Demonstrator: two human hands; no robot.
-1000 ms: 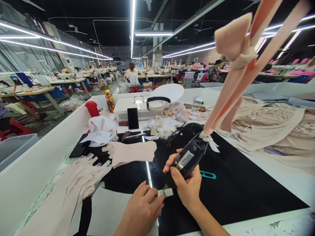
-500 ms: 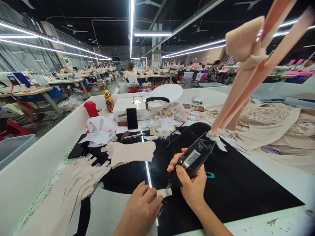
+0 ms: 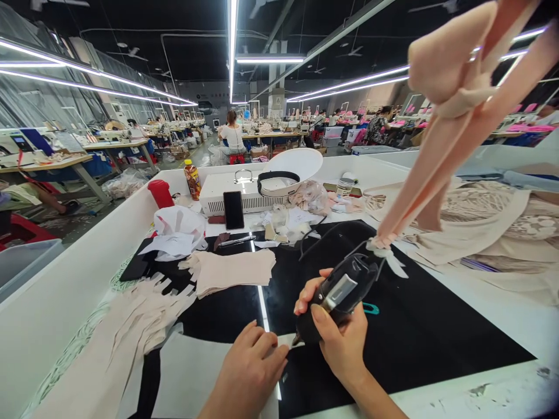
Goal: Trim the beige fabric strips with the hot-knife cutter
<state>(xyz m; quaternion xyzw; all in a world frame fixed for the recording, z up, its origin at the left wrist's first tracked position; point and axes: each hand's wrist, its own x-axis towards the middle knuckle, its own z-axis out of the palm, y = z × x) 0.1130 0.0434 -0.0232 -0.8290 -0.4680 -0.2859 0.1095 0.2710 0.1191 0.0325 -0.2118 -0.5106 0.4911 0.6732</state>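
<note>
My right hand [image 3: 345, 343] is wrapped round a black handheld electric tool [image 3: 343, 291], its pointed tip angled down and left. That tip meets the small pale fabric strip [image 3: 286, 340] lying on the glossy black board [image 3: 419, 326]. My left hand [image 3: 255, 361] presses the strip down from the left, fingers curled and close together, hiding most of it. A cord and knotted peach fabric bands [image 3: 419, 180] run up from the tool's back end. Under my left forearm lies a whitish sheet [image 3: 187, 372].
A stack of beige fabric pieces [image 3: 236, 270] lies behind my hands, with long beige strips [image 3: 105, 343] to the left. Beyond stand a phone [image 3: 234, 209], a white metal box [image 3: 218, 192] and a bottle [image 3: 192, 180]. A teal clip [image 3: 371, 309] lies right of the tool.
The tool has moved slightly left and down, and less of the strip shows past its tip. The peach bands have swung a little right. My left hand stays almost in place.
</note>
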